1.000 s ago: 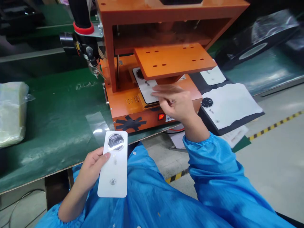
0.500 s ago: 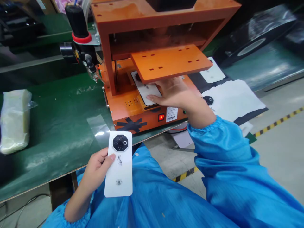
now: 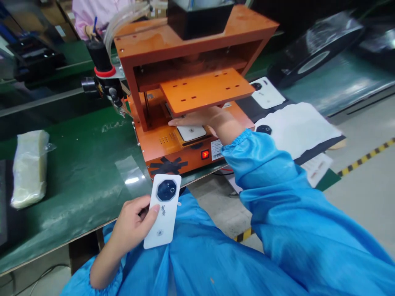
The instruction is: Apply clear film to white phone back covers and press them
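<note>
Head view: left hand (image 3: pixel 131 224) pinches a white oblong panel (image 3: pixel 168 216); right hand (image 3: pixel 210 118), outstretched, hold unclear, is best level behind the orange boxy base (image 3: pixel 154 149)'s front edge.

Wearer's hands, two: left hand (image 3: pixel 134 224) and right hand (image 3: pixel 205 117). White panels: one held panel (image 3: pixel 168 222); one panel in press (image 3: pixel 199 131); at right, a near group (image 3: pixel 298 131) and a far group (image 3: pixel 268 93), number of panels indeterminable. Orange press (image 3: pixel 188 48): one. Slotted plate (image 3: pixel 206 89): one, showing eight slots (image 3: pixel 194 97). Lit red switch (image 3: pixel 205 154): one. Wrapped bundle (image 3: pixel 31 170), left: one.
</note>
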`<state>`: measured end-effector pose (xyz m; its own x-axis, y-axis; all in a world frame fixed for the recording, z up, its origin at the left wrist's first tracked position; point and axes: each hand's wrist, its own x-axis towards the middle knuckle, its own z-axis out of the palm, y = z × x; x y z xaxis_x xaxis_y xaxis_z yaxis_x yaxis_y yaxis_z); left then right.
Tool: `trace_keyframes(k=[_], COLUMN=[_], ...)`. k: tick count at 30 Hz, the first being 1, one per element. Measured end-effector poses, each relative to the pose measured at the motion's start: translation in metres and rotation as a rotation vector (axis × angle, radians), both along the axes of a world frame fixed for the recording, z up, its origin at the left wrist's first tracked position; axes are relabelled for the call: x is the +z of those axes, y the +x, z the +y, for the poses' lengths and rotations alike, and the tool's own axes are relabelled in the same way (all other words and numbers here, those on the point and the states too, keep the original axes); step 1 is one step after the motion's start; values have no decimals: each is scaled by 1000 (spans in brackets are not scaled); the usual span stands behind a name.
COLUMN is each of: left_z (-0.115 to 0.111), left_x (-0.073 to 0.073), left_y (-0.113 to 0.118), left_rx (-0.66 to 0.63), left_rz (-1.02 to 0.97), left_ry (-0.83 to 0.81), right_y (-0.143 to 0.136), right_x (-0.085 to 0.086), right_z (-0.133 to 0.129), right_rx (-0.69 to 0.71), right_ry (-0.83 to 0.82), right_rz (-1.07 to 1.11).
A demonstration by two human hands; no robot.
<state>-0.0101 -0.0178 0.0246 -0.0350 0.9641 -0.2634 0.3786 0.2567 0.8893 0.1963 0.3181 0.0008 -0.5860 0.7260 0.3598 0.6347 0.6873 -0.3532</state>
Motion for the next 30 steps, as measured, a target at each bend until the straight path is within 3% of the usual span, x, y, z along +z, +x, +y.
trace_keyframes(k=[3, 5, 8, 10, 12, 16, 20, 24, 30], left_z=[6, 7, 6, 8, 11, 19, 17, 14, 28], left_x=[-1, -7, -21, -29, -32, -28, -23, -25, -28], left_y=[3, 1, -5, -6, -4, 7, 14, 15, 21], left_rx=[-112, -185, -286, -369, -421, -396, -458, -452, -476], left_rz=[163, 296, 493, 564, 590, 738, 896, 909, 986], left_ry=[145, 311, 583, 675, 701, 768, 752, 720, 685], right_y=[18, 47, 105, 139, 161, 168, 164, 166, 160], right_x=[10, 2, -34, -61, -84, -103, -104, -104, -103], right_z=[-37, -71, -115, -129, -133, -128, -129, -129, -130], right_rx=[-81, -242, -552, -787, -885, -846, -882, -860, -826], right_ry=[-17, 111, 259, 210, 98, -17, 10, -9, -92], right_rz=[31, 213, 532, 716, 801, 749, 711, 727, 801])
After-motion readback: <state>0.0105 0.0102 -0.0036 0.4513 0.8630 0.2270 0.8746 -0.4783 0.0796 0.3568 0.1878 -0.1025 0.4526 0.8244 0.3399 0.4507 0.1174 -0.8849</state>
